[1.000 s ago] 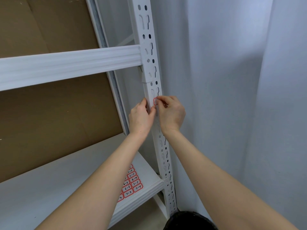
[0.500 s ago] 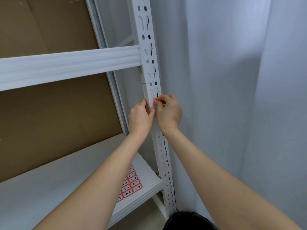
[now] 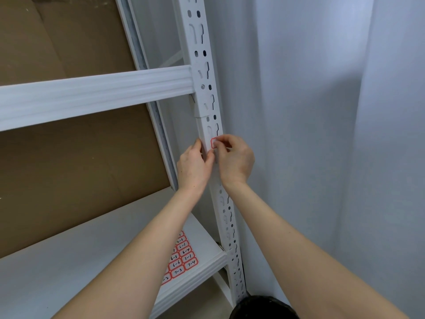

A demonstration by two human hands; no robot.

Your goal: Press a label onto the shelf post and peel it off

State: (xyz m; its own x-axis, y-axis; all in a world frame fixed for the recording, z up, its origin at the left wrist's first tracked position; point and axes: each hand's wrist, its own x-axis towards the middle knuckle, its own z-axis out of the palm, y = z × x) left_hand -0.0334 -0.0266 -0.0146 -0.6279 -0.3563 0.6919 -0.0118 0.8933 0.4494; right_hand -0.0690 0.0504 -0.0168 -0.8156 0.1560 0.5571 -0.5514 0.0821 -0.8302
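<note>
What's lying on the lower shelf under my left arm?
A sheet of red-bordered labels lies on the lower shelf, with handwritten numbers such as 6-1, 7-1 and 7-4. The left forearm covers the sheet's left part, so its remaining labels cannot be seen.

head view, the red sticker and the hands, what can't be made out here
- Red-bordered sticker on the white upright: any writing is hidden by the right hand's fingertips.
- Left hand: its fingertips go behind the upright's edge, so their grip is unclear.
- Sticker sheet on the lower shelf: its left part is covered by the left forearm.
- Dark object at the bottom: cut off by the frame edge, unidentifiable.
</note>
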